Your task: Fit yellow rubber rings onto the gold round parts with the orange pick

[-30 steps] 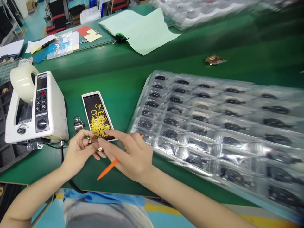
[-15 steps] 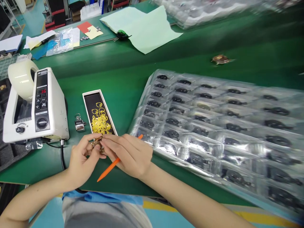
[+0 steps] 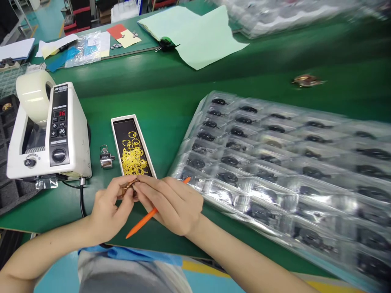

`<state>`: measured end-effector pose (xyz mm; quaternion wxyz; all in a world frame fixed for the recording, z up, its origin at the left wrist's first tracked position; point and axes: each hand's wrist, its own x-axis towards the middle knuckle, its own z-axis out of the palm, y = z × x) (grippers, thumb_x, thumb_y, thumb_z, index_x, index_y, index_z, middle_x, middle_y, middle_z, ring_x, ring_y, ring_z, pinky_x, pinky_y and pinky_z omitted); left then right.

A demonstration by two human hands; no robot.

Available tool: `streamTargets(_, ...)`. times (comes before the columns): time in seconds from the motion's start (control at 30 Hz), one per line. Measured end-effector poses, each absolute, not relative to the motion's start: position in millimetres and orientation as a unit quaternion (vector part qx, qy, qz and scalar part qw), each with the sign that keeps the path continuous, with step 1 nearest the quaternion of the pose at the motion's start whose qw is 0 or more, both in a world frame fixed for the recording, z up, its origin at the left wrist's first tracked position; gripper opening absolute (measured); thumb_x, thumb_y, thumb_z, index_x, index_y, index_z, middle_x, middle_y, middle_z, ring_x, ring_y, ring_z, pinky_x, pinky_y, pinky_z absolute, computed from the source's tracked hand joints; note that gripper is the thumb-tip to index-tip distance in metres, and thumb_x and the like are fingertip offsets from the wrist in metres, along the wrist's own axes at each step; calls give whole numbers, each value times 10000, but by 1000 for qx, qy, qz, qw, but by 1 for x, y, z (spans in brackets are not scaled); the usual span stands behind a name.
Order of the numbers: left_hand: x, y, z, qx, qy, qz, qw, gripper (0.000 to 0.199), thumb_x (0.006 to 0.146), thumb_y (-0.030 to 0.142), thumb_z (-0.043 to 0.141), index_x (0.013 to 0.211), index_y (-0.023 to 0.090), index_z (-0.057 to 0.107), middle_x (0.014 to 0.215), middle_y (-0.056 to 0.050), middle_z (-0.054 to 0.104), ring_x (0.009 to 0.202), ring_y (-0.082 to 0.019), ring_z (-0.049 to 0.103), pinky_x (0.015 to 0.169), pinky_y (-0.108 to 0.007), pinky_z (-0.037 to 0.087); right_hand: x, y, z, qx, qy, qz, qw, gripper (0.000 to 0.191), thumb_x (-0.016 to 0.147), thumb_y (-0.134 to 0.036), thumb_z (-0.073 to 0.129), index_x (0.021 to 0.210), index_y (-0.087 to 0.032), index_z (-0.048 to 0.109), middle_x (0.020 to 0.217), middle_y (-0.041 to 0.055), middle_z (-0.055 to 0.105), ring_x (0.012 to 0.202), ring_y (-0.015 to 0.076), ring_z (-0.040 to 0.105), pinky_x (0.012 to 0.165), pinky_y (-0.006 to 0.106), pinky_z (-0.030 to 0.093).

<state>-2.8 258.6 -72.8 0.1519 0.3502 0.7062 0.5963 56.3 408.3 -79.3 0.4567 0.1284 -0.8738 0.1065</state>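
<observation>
In front of me my left hand [image 3: 113, 206] pinches a small gold-brown metal part [image 3: 128, 187] between thumb and fingers. Much of the part is covered, so I cannot tell its exact kind. The fingertips of my right hand [image 3: 174, 203] press against the same part from the other side. An orange pointed stick [image 3: 142, 224] is tucked in my right hand, its tip sticking out toward me. Just beyond the fingers lies a white-rimmed box [image 3: 115, 132] with a black inside, holding many thin yellow rings [image 3: 133, 158].
Left stands a white tape dispenser [image 3: 77, 134], and a small metal tally counter [image 3: 106, 158] lies by the box. A clear plastic tray [image 3: 210, 199] with dark parts in its pockets fills the right. Further back are pale green sheets [image 3: 204, 40] and another gold-brown part [image 3: 308, 80].
The gold-brown part has turned in my fingers and shows less of its face. The whole view has shifted slightly, with the bench things appearing further right. Both hands keep nearly the same grip.
</observation>
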Motion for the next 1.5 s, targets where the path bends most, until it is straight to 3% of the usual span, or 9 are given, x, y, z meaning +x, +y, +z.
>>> streamTargets(0.3, -3, 259, -74, 346, 721, 581, 150, 245, 921, 134, 481, 1153, 167, 554, 783, -14, 709, 666, -94, 682, 632, -156, 557, 56, 402, -81, 97, -874, 144, 455, 74, 872, -80, 560, 931, -118, 582, 782, 138, 746, 615, 183, 604, 540, 281, 477)
streamTargets(0.43, -3, 260, -72, 293, 712, 604, 205, 207, 914, 176, 502, 1110, 168, 566, 879, -43, 736, 766, -125, 713, 713, -197, 574, 55, 400, -82, 80, -875, 148, 453, 85, 870, -92, 560, 932, -150, 561, 781, 112, 738, 603, 172, 592, 538, 276, 470)
streamTargets(0.53, -7, 263, -67, 212, 689, 636, 276, 161, 883, 250, 570, 1026, 177, 562, 819, -27, 742, 759, -149, 722, 732, -244, 588, 56, 402, -79, 65, -884, 196, 420, 83, 872, -121, 566, 929, -172, 534, 789, 89, 715, 627, 164, 602, 547, 266, 468)
streamTargets(0.7, -19, 270, -55, 115, 627, 674, 374, 293, 745, 360, 734, 775, 180, 504, 620, 21, 691, 564, -135, 687, 594, -243, 574, 60, 418, -66, 1, -861, 406, 305, 73, 923, -278, 513, 934, -206, 504, 751, 17, 604, 535, 113, 509, 456, 230, 380)
streamTargets(0.87, -29, 272, -47, 116, 601, 671, 418, 263, 675, 280, 775, 697, 147, 549, 594, 20, 665, 523, -124, 673, 489, -185, 508, 60, 433, -53, 36, -822, 568, 19, 166, 971, -277, 404, 855, -213, 503, 664, -28, 532, 554, 103, 468, 511, 220, 365)
streamTargets(0.93, -32, 271, -45, 122, 598, 668, 425, 215, 658, 221, 758, 660, 141, 558, 555, 33, 634, 506, -113, 659, 483, -175, 497, 60, 432, -50, 71, -804, 589, -26, 166, 977, -273, 380, 858, -214, 481, 738, -11, 559, 604, 106, 483, 552, 227, 379)
streamTargets(1.13, -34, 270, -43, 132, 613, 628, 461, 126, 604, 114, 643, 590, 154, 524, 501, 61, 573, 376, -80, 567, 369, -155, 403, 60, 425, -54, 113, -801, 588, -16, 193, 978, -231, 349, 792, -223, 396, 689, -40, 448, 576, 103, 384, 564, 242, 330)
streamTargets(1.3, -32, 269, -47, 146, 636, 620, 436, 127, 569, 81, 605, 563, 152, 501, 484, 73, 540, 350, -32, 480, 371, -137, 335, 60, 421, -62, 114, -790, 602, -23, 262, 979, -259, 350, 721, -225, 325, 628, -60, 338, 544, 103, 307, 527, 244, 279)
streamTargets(1.5, -34, 268, -48, 135, 645, 619, 428, 150, 620, 147, 687, 592, 148, 540, 496, 59, 522, 371, -31, 426, 372, -158, 318, 58, 423, -56, 86, -780, 617, -58, 289, 989, -287, 322, 713, -217, 369, 658, -43, 410, 595, 106, 381, 558, 247, 316)
